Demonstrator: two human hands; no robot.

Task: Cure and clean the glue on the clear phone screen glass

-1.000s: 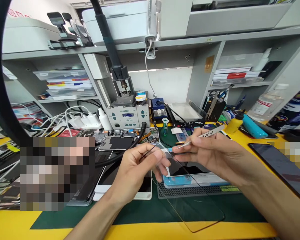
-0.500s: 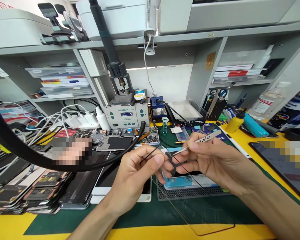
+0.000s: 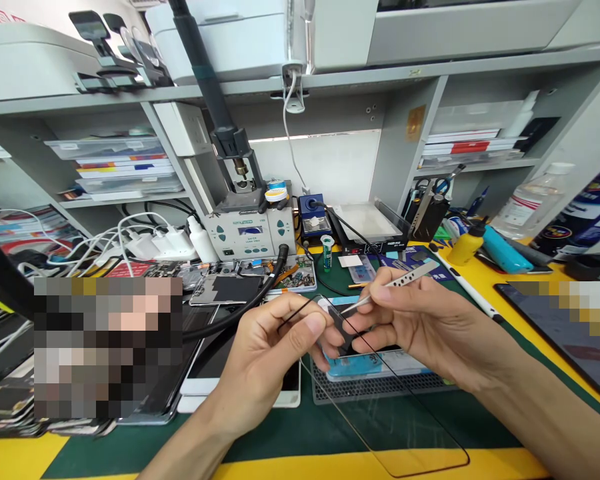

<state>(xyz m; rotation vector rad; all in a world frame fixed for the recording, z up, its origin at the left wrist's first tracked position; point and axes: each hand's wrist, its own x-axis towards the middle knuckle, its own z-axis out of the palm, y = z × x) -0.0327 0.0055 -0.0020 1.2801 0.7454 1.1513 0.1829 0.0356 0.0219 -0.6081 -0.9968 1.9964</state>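
Observation:
My left hand pinches a clear glass panel with a thin black border by its upper end, between thumb and fingers. The panel slants down toward the bench's front edge. My right hand grips metal tweezers with holes along the handle. Their tip points left, at the panel's upper end near my left fingers; whether it touches cannot be made out. Some right fingers rest close to the panel's dark edge. Behind the hands, a phone with a dark screen lies on a blue-and-white pad.
A green mat covers the yellow bench. Phones and screens are stacked at left. A hot air station stands at the back, its black hose curving across the left. Bottles and a tablet are at right.
The view has shifted slightly. Both hands keep nearly the same pose, still on the glass panel and tweezers. The black hose at left sits a little differently.

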